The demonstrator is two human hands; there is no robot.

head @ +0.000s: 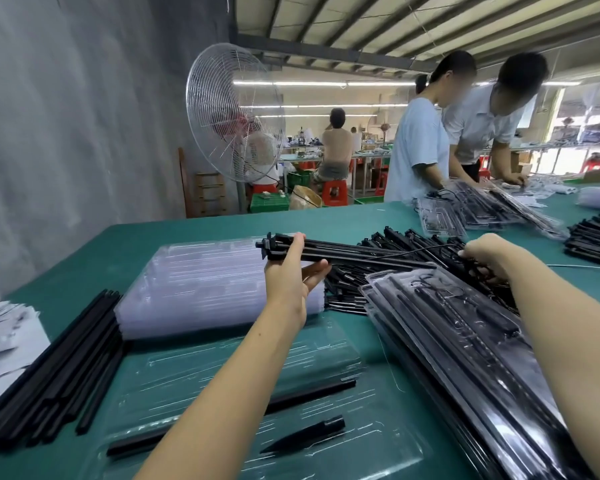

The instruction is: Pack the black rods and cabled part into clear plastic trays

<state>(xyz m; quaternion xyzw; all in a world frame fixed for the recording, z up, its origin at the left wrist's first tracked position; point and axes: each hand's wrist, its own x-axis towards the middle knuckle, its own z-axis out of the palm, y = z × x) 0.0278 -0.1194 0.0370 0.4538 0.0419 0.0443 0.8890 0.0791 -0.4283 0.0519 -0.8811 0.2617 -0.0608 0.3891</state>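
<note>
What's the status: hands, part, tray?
Left hand shut on long black cabled part, held above the table. Right hand in the black parts pile, grip unclear. Open clear plastic tray holds a black rod and black pointed spike.

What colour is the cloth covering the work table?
Teal green table cover, seen clearly in the head view.

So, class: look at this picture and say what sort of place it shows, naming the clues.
Probably a factory packing floor. A long green table carries a stack of clear plastic trays and piles of black rods; other workers stand packing at the same table, and more benches sit under strip lights behind an industrial fan.
</note>
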